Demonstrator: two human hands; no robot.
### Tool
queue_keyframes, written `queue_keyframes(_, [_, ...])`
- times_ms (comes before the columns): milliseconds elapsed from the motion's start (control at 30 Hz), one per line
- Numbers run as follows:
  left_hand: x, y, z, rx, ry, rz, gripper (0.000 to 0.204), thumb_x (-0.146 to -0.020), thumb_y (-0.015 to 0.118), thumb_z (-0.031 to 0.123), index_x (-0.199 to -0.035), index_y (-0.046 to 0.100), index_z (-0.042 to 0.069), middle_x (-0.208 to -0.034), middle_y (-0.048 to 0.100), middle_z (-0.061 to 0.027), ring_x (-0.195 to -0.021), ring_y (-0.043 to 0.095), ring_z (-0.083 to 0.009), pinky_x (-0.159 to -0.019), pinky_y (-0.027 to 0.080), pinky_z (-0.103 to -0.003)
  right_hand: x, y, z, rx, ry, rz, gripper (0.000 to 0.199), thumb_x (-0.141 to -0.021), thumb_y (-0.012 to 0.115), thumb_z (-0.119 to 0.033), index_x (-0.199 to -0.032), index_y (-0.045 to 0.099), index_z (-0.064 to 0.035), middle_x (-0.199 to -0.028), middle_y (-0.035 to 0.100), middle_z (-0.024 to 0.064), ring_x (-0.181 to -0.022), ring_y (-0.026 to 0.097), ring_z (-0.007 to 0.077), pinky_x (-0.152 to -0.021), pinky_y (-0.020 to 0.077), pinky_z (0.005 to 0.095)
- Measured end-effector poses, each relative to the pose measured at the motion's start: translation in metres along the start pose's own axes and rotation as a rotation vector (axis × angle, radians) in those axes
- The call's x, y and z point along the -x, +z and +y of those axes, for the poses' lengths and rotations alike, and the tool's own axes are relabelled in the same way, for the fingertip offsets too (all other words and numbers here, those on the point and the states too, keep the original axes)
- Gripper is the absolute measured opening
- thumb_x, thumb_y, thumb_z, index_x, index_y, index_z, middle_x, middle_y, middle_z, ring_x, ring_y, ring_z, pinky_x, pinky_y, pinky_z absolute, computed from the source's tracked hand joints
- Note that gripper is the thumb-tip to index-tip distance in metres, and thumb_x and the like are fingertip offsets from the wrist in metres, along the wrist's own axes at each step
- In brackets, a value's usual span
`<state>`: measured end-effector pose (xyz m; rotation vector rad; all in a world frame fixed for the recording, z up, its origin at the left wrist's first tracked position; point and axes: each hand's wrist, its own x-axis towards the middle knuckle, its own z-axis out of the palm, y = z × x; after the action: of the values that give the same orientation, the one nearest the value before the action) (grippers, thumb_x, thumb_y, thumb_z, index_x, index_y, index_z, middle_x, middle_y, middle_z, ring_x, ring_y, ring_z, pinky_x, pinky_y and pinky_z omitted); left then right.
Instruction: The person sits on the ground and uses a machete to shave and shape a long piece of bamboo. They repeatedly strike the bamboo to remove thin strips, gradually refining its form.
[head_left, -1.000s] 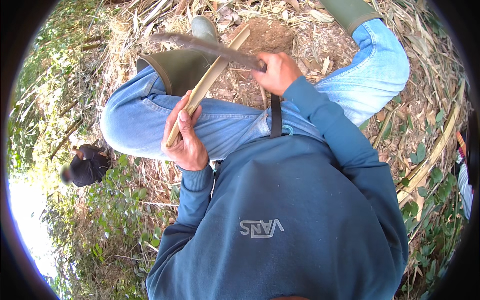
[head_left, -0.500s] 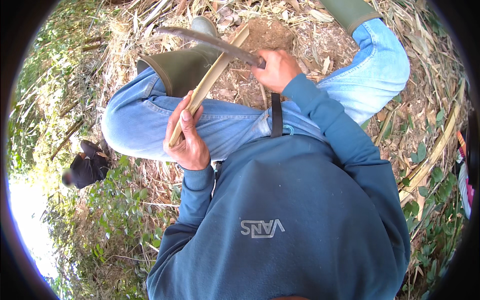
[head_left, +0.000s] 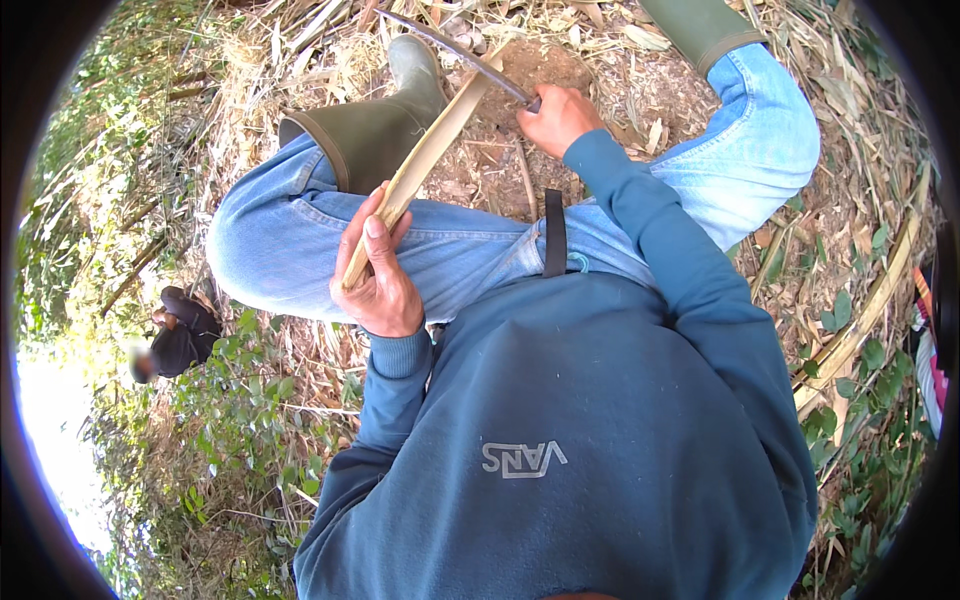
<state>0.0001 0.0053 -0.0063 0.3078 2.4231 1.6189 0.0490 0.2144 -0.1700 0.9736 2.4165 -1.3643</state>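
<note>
Left hand clenched round bamboo strip lower end; right hand fisted on blade handle, blade crossing strip's far tip.

Between the raised knees lies a patch of bare dirt, open to reach into from above. The green boot and left thigh wall off one side, the right leg the other. The slanting bamboo strip and dark blade cross that gap.

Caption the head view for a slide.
Seated on dry leaves, a person's left hand grips a bamboo strip while the right hand holds a curved blade on it.
</note>
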Motion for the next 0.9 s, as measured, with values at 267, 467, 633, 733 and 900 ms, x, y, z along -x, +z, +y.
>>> queue_keyframes(267, [0.0, 0.001, 0.001, 0.001, 0.013, 0.022, 0.035, -0.101, 0.054, 0.019, -0.118, 0.06, -0.011, -0.115, 0.066, -0.0239, -0.104, 0.067, -0.0286, -0.08, 0.063, -0.035, -0.008, 0.005, 0.007, -0.01, 0.052, 0.041, 0.032, -0.082, 0.06, -0.03, -0.096, 0.068, -0.0017, -0.083, 0.07, 0.0215, -0.082, 0.069, 0.0382, -0.079, 0.0547, 0.0478])
queue_keyframes(467, [0.002, 0.0, -0.001, 0.03, 0.003, 0.039, 0.035, -0.101, 0.054, 0.019, -0.119, 0.06, -0.011, -0.113, 0.067, -0.0235, -0.102, 0.068, -0.0284, -0.079, 0.063, -0.034, 0.002, 0.0, -0.001, 0.036, 0.013, -0.051, 0.031, -0.085, 0.059, -0.03, -0.097, 0.067, -0.0028, -0.084, 0.07, 0.0214, -0.081, 0.069, 0.0387, -0.08, 0.0542, 0.0481])
queue_keyframes(633, [0.002, -0.001, -0.002, 0.0, 0.018, 0.028, 0.034, -0.102, 0.054, 0.019, -0.118, 0.061, -0.011, -0.113, 0.067, -0.0228, -0.102, 0.068, -0.0278, -0.078, 0.063, -0.034, -0.001, -0.003, -0.005, -0.001, 0.055, -0.066, 0.029, -0.085, 0.06, -0.028, -0.096, 0.067, -0.0025, -0.085, 0.07, 0.0214, -0.082, 0.069, 0.0392, -0.08, 0.0548, 0.0484])
queue_keyframes(733, [0.003, -0.002, -0.003, 0.002, 0.015, 0.033, 0.034, -0.102, 0.053, 0.018, -0.118, 0.061, -0.011, -0.113, 0.067, -0.0229, -0.101, 0.068, -0.0278, -0.078, 0.063, -0.034, 0.006, -0.004, -0.012, 0.008, 0.038, -0.109, 0.029, -0.085, 0.061, -0.028, -0.099, 0.068, -0.0045, -0.088, 0.07, 0.0211, -0.086, 0.069, 0.0394, -0.081, 0.0551, 0.0476])
queue_keyframes(900, [0.001, 0.002, -0.001, -0.005, 0.021, 0.037, 0.035, -0.102, 0.053, 0.019, -0.118, 0.061, -0.011, -0.112, 0.067, -0.0226, -0.101, 0.068, -0.0277, -0.078, 0.063, -0.034, -0.02, 0.008, 0.005, 0.058, 0.049, 0.019, 0.028, -0.085, 0.06, -0.027, -0.098, 0.068, -0.0041, -0.087, 0.071, 0.0203, -0.085, 0.07, 0.0366, -0.083, 0.0554, 0.0469])
